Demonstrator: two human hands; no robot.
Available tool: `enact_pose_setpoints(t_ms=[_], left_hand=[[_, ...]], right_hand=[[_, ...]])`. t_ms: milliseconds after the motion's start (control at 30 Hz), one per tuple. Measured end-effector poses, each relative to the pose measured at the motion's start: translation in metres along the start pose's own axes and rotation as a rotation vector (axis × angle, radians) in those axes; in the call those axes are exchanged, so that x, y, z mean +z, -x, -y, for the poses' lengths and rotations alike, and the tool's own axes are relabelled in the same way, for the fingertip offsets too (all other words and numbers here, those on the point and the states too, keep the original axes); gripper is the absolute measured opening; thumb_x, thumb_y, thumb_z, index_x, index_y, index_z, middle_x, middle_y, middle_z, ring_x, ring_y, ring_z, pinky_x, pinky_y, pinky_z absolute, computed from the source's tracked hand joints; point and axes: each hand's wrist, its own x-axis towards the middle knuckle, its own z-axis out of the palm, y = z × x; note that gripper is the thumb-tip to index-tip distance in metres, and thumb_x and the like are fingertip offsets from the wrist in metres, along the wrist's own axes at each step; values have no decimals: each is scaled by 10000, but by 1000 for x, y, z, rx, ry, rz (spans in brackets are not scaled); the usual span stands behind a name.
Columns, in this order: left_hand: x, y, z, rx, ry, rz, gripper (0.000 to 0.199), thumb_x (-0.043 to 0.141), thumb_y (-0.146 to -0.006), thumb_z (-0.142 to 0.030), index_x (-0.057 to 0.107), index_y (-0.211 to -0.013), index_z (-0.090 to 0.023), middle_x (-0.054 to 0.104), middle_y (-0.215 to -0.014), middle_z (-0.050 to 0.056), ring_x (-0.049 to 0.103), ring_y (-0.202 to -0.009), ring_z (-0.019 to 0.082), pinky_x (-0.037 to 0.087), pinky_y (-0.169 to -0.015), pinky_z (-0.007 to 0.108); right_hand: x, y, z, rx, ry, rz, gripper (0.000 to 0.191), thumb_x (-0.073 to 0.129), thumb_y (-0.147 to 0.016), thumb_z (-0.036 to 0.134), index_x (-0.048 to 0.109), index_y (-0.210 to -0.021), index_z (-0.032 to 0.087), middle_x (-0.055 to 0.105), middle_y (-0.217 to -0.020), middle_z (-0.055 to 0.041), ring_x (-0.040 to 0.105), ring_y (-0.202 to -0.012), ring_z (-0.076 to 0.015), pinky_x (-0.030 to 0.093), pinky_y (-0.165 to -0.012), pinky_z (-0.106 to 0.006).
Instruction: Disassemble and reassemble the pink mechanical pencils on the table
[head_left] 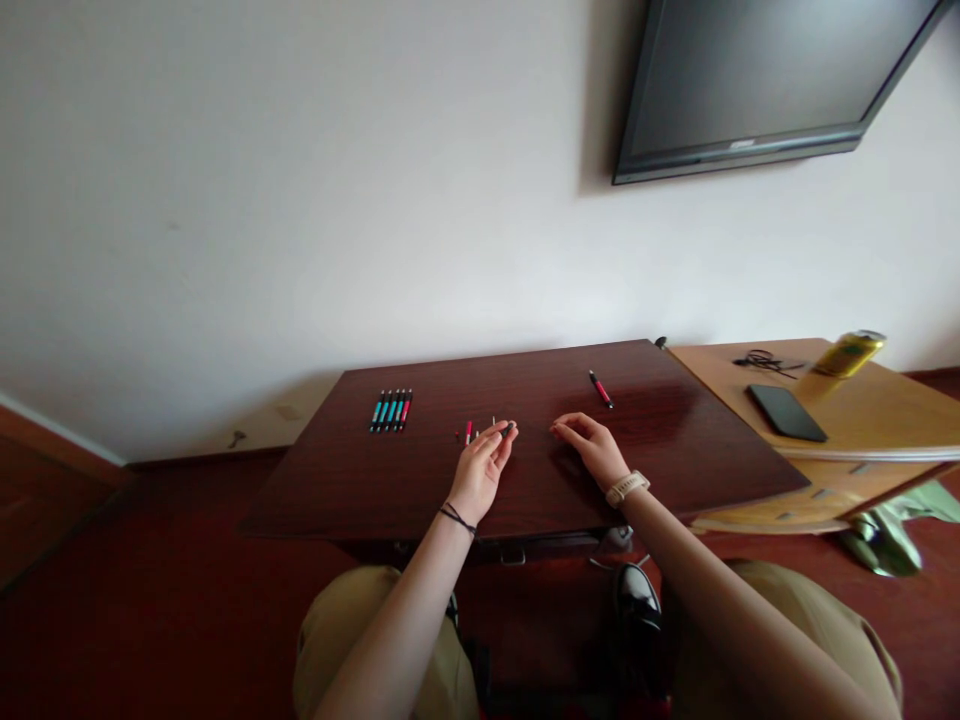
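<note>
My left hand point(480, 470) is above the middle of the table, its fingers closed on a small dark pen part point(508, 430). To the right, my right hand point(592, 445) is held in a pinch over the table; whatever its fingertips hold is too small to make out. Beside my left hand lie a red pen barrel point(469, 432) and a tiny red piece point(457, 435). A thin pale piece point(493, 420) shows just behind the left fingers, partly hidden. Farther back on the right rests a whole red and black pen point(600, 389).
Several blue pens point(386, 411) and a red pen point(406, 410) lie in a row at the left of the dark table point(315, 500). A wooden cabinet point(892, 420) adjoins on the right, carrying a phone point(786, 412), a cable point(765, 360) and a yellow can point(851, 353).
</note>
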Motion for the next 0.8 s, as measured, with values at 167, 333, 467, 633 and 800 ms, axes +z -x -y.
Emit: enact_pose_setpoints(t_ms=[167, 333, 467, 633, 800], left_hand=[[8, 5, -2, -78, 21, 3, 229, 746, -906, -198, 769, -1122, -126, 728, -1305, 133, 646, -1317, 253, 561, -1089, 310], [13, 4, 2, -102, 26, 10, 205, 765, -900, -186, 787, -1094, -124, 744, -1269, 120, 691, -1248, 250, 569, -1081, 302], [16, 4, 5, -110, 24, -21, 200, 770, -892, -164, 791, -1087, -124, 763, -1215, 107, 721, -1188, 229, 581, -1051, 273], [19, 6, 8, -121, 26, -59, 176, 770, -897, -153, 794, -1067, -116, 769, -1181, 107, 748, -1112, 203, 606, -974, 231], [21, 6, 12, -124, 65, -130, 125, 767, -893, -119, 797, -1013, -100, 781, -1097, 102, 769, -1005, 159, 611, -842, 147]], right_hand=[[11, 0, 6, 72, -69, -40, 383, 783, -839, 555, 737, -994, 207, 776, -1014, -76, 696, -894, -223, 538, -842, -346], [26, 5, 15, 121, -181, -53, 414, 802, -817, 557, 729, -1042, 218, 779, -1070, -77, 704, -917, -225, 550, -853, -351], [33, 13, 21, 119, -231, -37, 364, 805, -832, 531, 714, -1007, 225, 766, -1093, -66, 694, -932, -218, 552, -869, -345], [35, 22, 22, 166, -299, -4, 337, 803, -851, 513, 733, -1039, 242, 746, -1109, -46, 674, -894, -197, 554, -805, -307], [37, 23, 18, 171, -392, -78, 328, 830, -832, 496, 749, -1028, 246, 734, -1092, -38, 658, -835, -175, 551, -792, -303]])
